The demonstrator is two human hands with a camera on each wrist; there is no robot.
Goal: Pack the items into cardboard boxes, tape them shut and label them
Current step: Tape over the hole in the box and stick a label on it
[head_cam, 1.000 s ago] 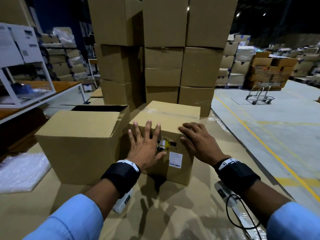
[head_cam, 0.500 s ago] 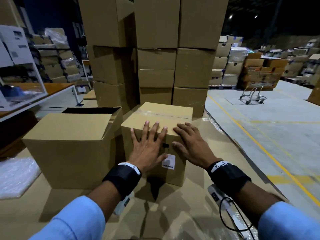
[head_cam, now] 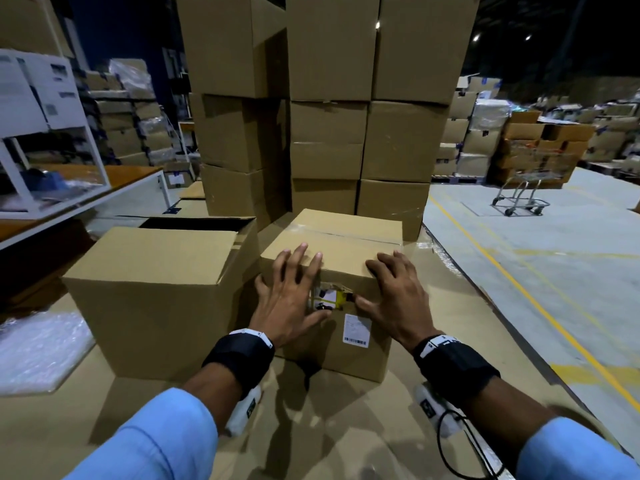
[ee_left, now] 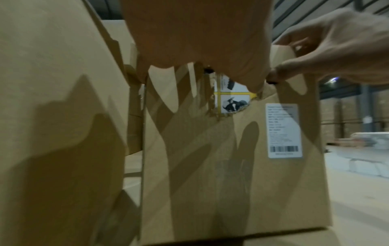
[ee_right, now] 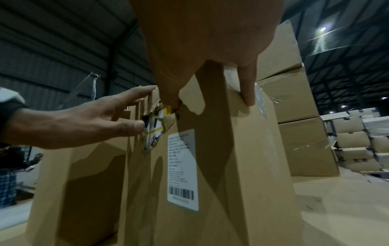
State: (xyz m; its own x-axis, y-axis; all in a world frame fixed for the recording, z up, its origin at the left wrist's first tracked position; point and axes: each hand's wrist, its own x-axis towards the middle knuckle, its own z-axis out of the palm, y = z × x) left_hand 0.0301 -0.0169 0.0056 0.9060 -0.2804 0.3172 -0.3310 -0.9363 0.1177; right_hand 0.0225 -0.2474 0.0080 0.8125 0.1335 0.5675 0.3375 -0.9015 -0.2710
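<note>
head: hands press box.

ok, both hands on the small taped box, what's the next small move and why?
Probably press the torn patch flat: the taped box is sealed and has its barcode label, yet ragged cardboard shows printing beneath, and the left hand and right hand flank it, thumbs at its edges.
</note>
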